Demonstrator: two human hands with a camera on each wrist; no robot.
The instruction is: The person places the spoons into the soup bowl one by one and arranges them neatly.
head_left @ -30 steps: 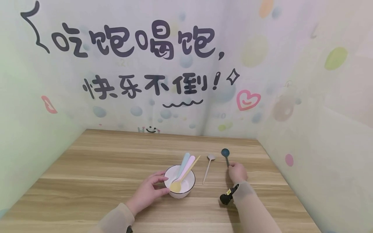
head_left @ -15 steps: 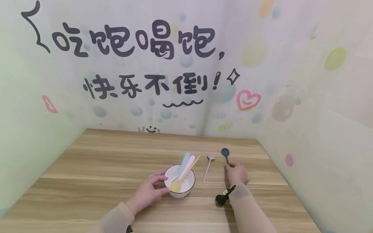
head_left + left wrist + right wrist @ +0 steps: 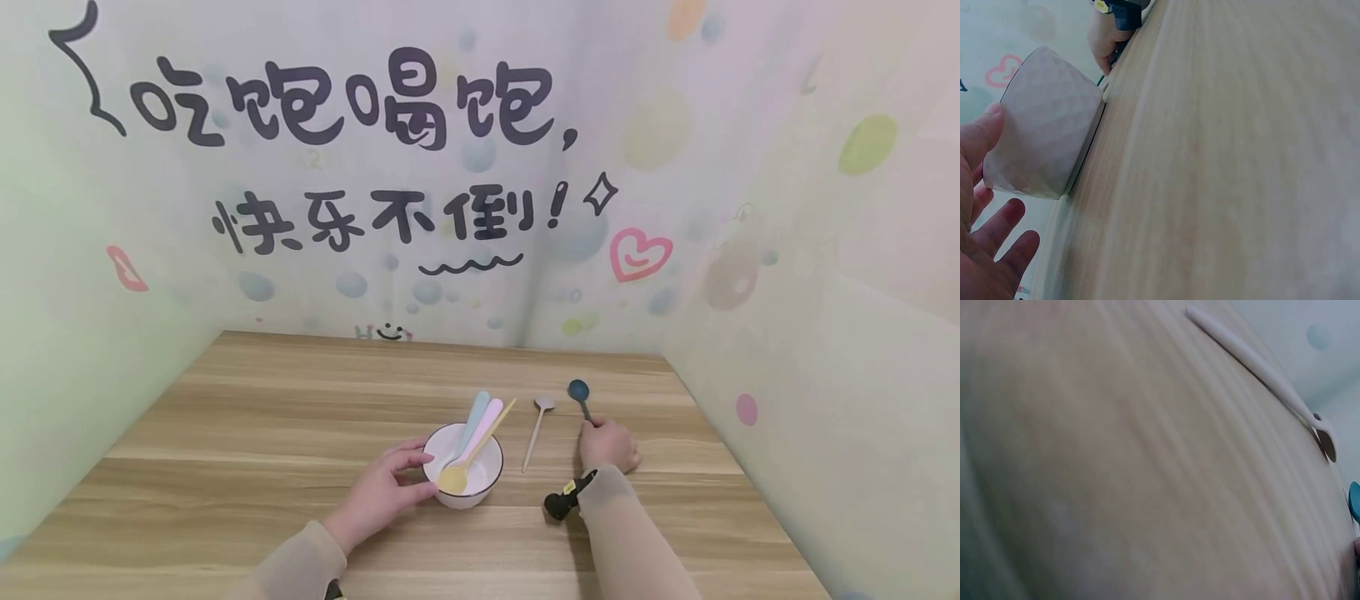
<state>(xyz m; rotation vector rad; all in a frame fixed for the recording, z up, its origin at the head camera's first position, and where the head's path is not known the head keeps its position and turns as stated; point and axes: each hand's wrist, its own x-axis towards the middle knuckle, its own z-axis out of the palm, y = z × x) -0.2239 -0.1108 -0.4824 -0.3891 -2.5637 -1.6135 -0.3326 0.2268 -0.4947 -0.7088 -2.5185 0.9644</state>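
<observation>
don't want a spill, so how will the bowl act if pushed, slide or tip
The bowl would likely slide rather than roll: it stands upright on the table. A high push might tip it, as its wall narrows toward the base. The three spoons inside would probably shift, since their handles lean out past the rim.

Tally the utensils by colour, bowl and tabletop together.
Light blue utensil, in the bowl: 1
Pink utensil, in the bowl: 1
Yellow utensil, in the bowl: 1
Beige utensil, on the table: 1
Dark blue utensil, in the right hand: 1
Total: 5
</observation>
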